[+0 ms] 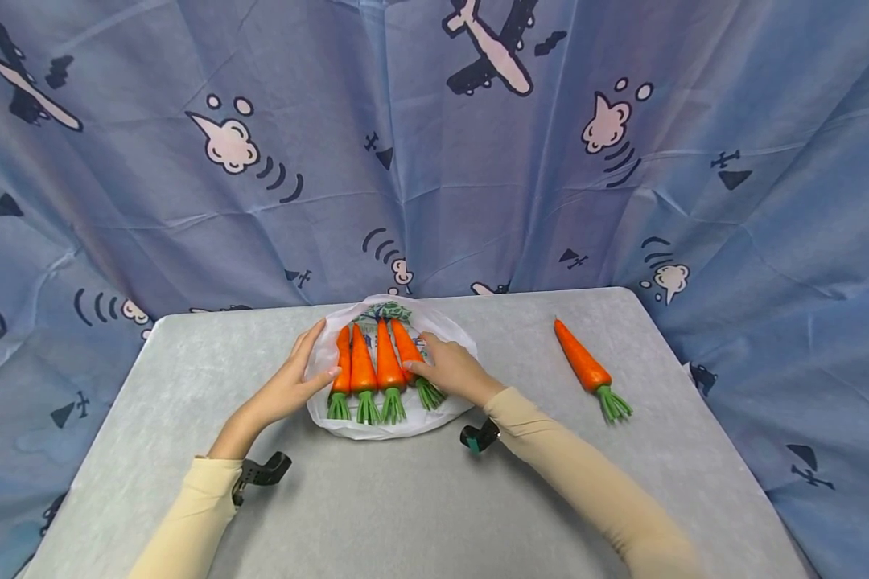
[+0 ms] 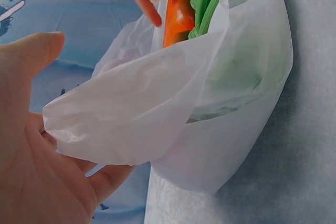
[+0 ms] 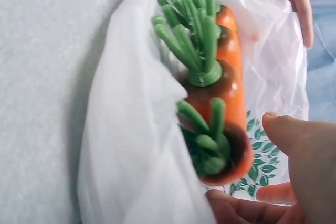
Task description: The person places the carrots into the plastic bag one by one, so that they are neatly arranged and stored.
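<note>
A white plastic bag [image 1: 405, 426] lies spread on the grey table [image 1: 405, 515], with several orange toy carrots [image 1: 363, 366] with green tops side by side in it. My left hand [image 1: 311, 362] lies with straight fingers against the bag's left edge; in the left wrist view the bag [image 2: 210, 114] drapes over its palm [image 2: 31, 156]. My right hand [image 1: 434, 362] curls round the rightmost carrot [image 1: 408, 347] in the bag. In the right wrist view its thumb [image 3: 299, 145] and a finger sit beside the carrot tops [image 3: 210, 150]. One more carrot [image 1: 582, 366] lies loose on the table to the right.
A blue cloth [image 1: 434, 161] printed with planes and clouds hangs behind and round the table. The table's back edge runs just behind the bag. Wrist camera mounts [image 1: 261, 470] sit on both sleeves.
</note>
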Available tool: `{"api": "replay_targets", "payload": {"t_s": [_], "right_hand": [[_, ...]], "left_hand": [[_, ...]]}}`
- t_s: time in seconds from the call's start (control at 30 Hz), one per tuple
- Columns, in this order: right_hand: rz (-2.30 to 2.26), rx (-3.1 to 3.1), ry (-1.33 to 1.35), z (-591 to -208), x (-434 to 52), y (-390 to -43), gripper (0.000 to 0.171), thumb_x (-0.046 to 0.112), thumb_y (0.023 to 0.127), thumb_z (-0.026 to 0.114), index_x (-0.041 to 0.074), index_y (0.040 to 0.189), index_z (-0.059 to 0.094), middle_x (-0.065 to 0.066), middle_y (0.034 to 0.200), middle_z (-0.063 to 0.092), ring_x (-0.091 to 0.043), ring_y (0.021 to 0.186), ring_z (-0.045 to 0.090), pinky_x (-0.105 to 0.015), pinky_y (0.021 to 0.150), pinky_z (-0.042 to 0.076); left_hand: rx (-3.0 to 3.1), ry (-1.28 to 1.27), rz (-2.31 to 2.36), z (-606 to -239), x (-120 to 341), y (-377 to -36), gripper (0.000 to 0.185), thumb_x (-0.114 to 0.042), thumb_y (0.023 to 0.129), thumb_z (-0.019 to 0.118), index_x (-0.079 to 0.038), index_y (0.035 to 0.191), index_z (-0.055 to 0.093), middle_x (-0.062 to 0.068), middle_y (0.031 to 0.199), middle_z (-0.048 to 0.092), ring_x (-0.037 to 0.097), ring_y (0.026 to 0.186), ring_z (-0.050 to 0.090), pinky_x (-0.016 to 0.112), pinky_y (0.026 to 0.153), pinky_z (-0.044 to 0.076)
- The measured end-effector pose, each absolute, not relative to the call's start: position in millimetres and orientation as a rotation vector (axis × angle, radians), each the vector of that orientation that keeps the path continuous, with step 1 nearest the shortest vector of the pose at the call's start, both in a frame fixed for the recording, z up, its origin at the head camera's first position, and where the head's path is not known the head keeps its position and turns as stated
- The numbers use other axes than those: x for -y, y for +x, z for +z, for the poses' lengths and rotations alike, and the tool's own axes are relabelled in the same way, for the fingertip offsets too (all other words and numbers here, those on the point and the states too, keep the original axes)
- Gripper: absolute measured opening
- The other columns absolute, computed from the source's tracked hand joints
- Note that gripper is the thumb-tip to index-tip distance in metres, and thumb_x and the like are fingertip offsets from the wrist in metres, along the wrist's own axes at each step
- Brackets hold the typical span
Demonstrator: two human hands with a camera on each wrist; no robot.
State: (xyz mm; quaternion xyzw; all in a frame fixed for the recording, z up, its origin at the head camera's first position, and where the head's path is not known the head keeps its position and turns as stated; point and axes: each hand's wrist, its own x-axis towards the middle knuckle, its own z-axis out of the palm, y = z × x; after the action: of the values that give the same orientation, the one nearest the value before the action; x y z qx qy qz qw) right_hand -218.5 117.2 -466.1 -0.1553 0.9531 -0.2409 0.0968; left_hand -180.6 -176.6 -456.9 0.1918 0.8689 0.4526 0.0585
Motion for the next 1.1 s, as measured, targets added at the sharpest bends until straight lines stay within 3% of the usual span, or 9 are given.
{"api": "replay_targets", "payload": {"t_s": [0.13, 0.27, 0.37, 1.1], "right_hand": [[-0.758, -2.834, -0.448, -460, -124, -217, 0.073, 0.051, 0.093, 0.062, 0.008, 0.149, 0.042, -0.007, 0.071, 0.059, -0.020, 0.072, 0.060, -0.039, 0.083, 0.055], [-0.828, -2.845, -0.458, -455, -134, -217, 0.069, 0.048, 0.093, 0.063, 0.009, 0.148, 0.044, -0.002, 0.066, 0.055, -0.014, 0.059, 0.051, -0.029, 0.061, 0.046], [-0.878, -2.847, -0.467, -451, -143, -217, 0.067, 0.047, 0.094, 0.064, 0.010, 0.147, 0.045, -0.003, 0.067, 0.056, -0.013, 0.057, 0.049, -0.025, 0.054, 0.040], [-0.954, -2.934, -0.397, -446, -237, -202, 0.068, 0.050, 0.094, 0.062, 0.014, 0.148, 0.044, -0.002, 0.074, 0.059, -0.013, 0.056, 0.048, -0.026, 0.054, 0.042]], "left_hand": [[-2.623, 0.579, 1.380, -457, 176, -180, 0.085, -0.024, 0.097, 0.062, -0.015, 0.161, 0.005, 0.020, 0.163, 0.012, 0.044, 0.150, 0.017, 0.070, 0.117, 0.018], [-2.619, 0.574, 1.382, -458, 177, -180, 0.085, -0.024, 0.098, 0.062, -0.015, 0.161, 0.005, 0.020, 0.164, 0.012, 0.045, 0.150, 0.016, 0.070, 0.116, 0.018], [-2.627, 0.573, 1.372, -459, 178, -180, 0.085, -0.025, 0.098, 0.062, -0.015, 0.161, 0.004, 0.020, 0.164, 0.011, 0.045, 0.150, 0.016, 0.070, 0.116, 0.018], [-2.620, 0.575, 1.374, -458, 179, -181, 0.087, -0.029, 0.098, 0.062, -0.015, 0.161, 0.004, 0.019, 0.165, 0.010, 0.044, 0.151, 0.016, 0.070, 0.116, 0.019]]}}
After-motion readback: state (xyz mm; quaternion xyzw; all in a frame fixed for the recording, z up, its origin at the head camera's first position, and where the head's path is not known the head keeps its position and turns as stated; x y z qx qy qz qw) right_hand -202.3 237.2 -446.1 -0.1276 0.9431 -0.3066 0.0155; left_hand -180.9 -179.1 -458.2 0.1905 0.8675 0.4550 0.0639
